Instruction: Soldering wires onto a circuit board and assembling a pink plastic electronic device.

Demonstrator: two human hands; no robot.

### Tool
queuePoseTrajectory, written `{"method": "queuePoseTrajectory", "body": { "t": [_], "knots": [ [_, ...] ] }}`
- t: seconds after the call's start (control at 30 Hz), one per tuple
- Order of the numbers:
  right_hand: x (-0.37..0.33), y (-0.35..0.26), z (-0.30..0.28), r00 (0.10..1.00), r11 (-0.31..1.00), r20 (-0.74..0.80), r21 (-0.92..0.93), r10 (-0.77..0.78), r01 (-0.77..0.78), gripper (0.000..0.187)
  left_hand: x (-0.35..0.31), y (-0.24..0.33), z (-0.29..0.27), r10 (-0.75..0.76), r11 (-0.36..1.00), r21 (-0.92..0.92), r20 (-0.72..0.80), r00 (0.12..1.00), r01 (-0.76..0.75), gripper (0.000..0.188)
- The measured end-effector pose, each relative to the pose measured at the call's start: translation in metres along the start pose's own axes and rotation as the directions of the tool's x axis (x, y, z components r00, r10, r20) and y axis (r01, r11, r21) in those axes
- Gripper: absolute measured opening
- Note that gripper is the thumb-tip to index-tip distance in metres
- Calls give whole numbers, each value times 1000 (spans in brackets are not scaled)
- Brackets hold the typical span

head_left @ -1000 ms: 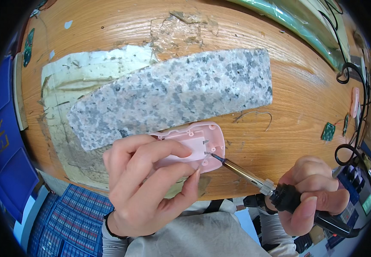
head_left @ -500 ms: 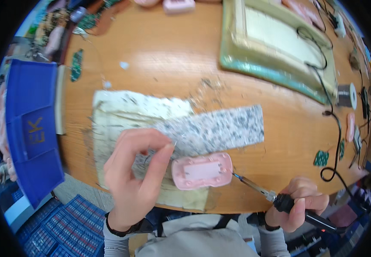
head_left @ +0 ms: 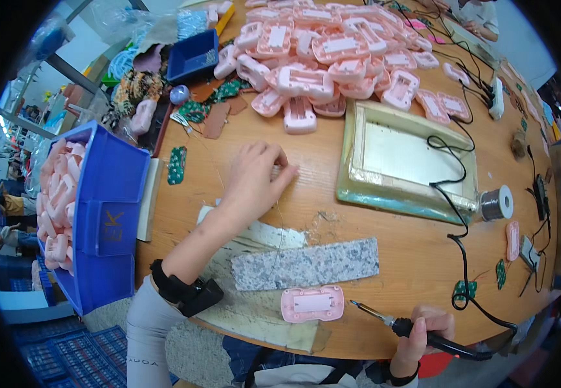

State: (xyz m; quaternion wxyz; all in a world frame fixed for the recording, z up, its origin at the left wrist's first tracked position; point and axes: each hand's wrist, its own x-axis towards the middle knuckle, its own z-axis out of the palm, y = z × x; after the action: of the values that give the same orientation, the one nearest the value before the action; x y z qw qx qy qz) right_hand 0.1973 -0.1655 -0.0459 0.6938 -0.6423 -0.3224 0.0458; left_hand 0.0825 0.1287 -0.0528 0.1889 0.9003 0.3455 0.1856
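Note:
My right hand (head_left: pixel 425 330) is wrapped round the black handle of a soldering iron (head_left: pixel 384 317). The iron's tip points left, just short of a pink plastic shell (head_left: pixel 313 304) lying with its inner side up at the near edge. My left hand (head_left: pixel 258 173) reaches over the middle of the table, thumb and fingers pinched together. What they hold is too small to make out, though a faint thin strand seems to hang below them. Between this hand and the shell lies a speckled grey stone strip (head_left: pixel 306 264), partly on a worn pale sheet (head_left: pixel 254 321).
A large heap of pink shells (head_left: pixel 332 48) covers the far side. At right are a cream tray (head_left: pixel 416 204) with a black cord over it, a solder spool (head_left: pixel 496 204) and green circuit boards (head_left: pixel 465 290). A blue bin (head_left: pixel 109 226) full of pink parts stands left.
My left hand has moved from above the stone strip to farther across the table, still pinched. The view has tilted up, showing the heap. My right hand keeps the soldering iron near the shell.

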Motion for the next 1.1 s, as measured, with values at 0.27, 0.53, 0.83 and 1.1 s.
{"method": "queuePoseTrajectory", "body": {
  "t": [0.27, 0.53, 0.83, 1.1],
  "knots": [
    [8, -1, -3, 997, 999, 69, -38, -31, 33, 24, 22, -74, -21, 30, 937, 345, -263, 964, 65, 29],
    [7, 5, -5, 996, 1000, 84, -6, -7, 8, 23, 25, -86, -31, -212, 977, -47, -261, 942, 207, 42],
    [6, 8, -2, 994, 994, 35, 37, -100, 99, 19, -35, -39, -61, -504, 384, -891, 20, 864, 244, 57],
    [2, 5, 3, 998, 998, 47, 32, -51, 49, 20, -154, -8, -79, -611, 447, -798, 58, 790, 404, 58]
  ]
}}
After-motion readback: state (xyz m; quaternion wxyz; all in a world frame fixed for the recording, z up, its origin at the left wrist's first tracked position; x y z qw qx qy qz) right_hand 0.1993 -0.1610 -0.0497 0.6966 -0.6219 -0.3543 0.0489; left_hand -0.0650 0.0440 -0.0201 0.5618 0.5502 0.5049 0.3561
